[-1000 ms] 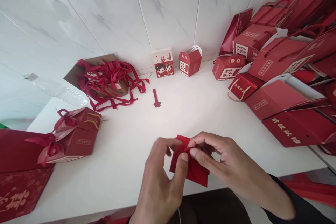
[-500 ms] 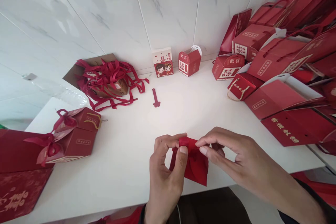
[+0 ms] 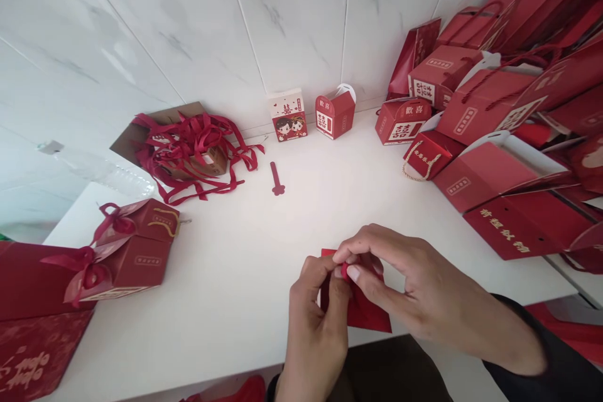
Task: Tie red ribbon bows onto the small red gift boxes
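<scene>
At the table's front edge lies a small red gift box [image 3: 370,311], partly hidden under both hands. My left hand [image 3: 318,326] is closed at its near left side, thumb and forefinger pinching a bit of red ribbon [image 3: 345,271] over the box's top. From the right, my right hand [image 3: 409,276] meets it there, its thumb and forefinger pinched on the same ribbon. The fingertips of both hands nearly touch, and how the ribbon is looped cannot be made out. Beyond the hands, a dark red strip with a flower-shaped end [image 3: 277,179] lies flat.
A cardboard box [image 3: 129,144] spills red ribbons [image 3: 202,144] at back left. Boxes with bows [image 3: 141,257] stand at left. Two small boxes, one with cartoon figures [image 3: 288,116], stand by the wall. Several red boxes [image 3: 509,223] are piled at right.
My right hand has moved left, its fingertips now meeting those of my left hand over the ribbon. Both hands and the box have shifted slightly right in the view.
</scene>
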Tool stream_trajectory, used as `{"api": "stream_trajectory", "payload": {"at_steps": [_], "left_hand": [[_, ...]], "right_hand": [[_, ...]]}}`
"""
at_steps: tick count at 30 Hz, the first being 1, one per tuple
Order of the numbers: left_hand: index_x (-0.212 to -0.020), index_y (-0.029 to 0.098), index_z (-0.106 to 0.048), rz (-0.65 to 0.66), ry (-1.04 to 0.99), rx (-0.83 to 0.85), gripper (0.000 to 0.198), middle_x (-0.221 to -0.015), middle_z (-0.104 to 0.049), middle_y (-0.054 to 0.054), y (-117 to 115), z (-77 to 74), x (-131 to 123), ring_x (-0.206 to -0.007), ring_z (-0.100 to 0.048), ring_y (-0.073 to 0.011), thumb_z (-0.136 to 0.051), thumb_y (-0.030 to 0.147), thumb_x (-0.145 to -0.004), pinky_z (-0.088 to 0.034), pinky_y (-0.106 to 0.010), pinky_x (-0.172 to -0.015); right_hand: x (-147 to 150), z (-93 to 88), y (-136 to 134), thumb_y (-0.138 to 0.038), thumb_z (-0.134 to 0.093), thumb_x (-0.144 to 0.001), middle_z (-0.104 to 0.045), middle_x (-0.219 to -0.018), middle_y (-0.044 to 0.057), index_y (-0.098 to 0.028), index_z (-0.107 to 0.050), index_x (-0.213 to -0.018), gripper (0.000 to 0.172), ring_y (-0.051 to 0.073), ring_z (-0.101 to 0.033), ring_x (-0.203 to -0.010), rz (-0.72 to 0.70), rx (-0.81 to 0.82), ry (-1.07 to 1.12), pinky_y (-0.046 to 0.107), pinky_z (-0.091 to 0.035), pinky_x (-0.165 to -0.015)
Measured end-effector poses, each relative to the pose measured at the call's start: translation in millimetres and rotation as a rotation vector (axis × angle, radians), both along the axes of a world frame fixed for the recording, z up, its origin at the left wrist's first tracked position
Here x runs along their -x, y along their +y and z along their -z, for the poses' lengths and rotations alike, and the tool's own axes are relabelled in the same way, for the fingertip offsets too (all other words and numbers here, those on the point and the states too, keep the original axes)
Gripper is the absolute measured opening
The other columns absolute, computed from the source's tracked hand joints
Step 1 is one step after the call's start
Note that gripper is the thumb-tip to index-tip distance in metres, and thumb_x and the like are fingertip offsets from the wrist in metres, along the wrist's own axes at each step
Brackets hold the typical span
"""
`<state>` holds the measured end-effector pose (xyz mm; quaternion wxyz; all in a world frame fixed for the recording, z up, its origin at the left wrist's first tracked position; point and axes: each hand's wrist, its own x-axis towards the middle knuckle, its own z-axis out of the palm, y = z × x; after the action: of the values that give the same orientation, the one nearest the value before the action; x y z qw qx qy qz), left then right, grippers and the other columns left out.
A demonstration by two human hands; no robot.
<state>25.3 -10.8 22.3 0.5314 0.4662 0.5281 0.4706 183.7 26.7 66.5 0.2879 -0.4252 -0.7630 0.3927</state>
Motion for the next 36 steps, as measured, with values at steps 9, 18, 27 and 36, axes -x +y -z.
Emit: {"api": "stream_trajectory", "payload": {"at_steps": [9,18,27,36], "left_hand": [[-0.079,0.02,-0.067,0.154,0.11,0.065,0.033,-0.074,-0.061,-0.002,8.1,-4.4,3.9,-0.072,-0.05,-0.0172,-0.057,0.046,-0.097,-0.042,-0.031,-0.071],[-0.062,0.02,-0.057,0.131,0.068,0.138,0.05,-0.065,-0.057,-0.002,10.2,-9.7,4.6,-0.065,-0.048,-0.0155,-0.052,0.055,-0.098,-0.038,-0.028,-0.065],[-0.061,0.019,-0.058,0.091,0.033,0.139,0.051,-0.059,-0.053,0.001,15.0,-10.5,1.9,-0.057,-0.045,-0.0125,-0.057,0.057,-0.095,-0.038,-0.026,-0.059],[-0.068,0.019,-0.062,0.106,0.001,0.152,0.042,-0.062,-0.054,0.002,15.0,-11.2,2.9,-0.06,-0.045,-0.0126,-0.059,0.051,-0.096,-0.04,-0.026,-0.064]], "right_hand": [[-9.0,7.3,2.5,-0.022,-0.049,-0.104,-0.07,-0.117,0.003,-0.028,-0.061,-0.121,0.023,0.018,-0.066,-0.108,-0.01,-0.105,-0.017,0.031,-0.055,-0.088],[-11.1,9.7,4.4,-0.029,-0.051,-0.103,-0.072,-0.101,0.001,-0.027,-0.067,-0.099,0.016,0.017,-0.069,-0.086,0.11,0.084,-0.115,0.024,-0.05,-0.056],[-7.7,18.2,-4.0,-0.027,-0.059,-0.098,-0.07,-0.1,-0.002,-0.032,-0.063,-0.115,0.018,0.013,-0.068,-0.076,0.262,0.162,-0.004,0.022,-0.052,-0.058],[-3.3,19.7,-8.9,-0.022,-0.056,-0.101,-0.066,-0.085,-0.008,-0.033,-0.06,-0.107,0.013,0.009,-0.067,-0.08,0.203,0.291,0.103,0.019,-0.052,-0.074]]}}
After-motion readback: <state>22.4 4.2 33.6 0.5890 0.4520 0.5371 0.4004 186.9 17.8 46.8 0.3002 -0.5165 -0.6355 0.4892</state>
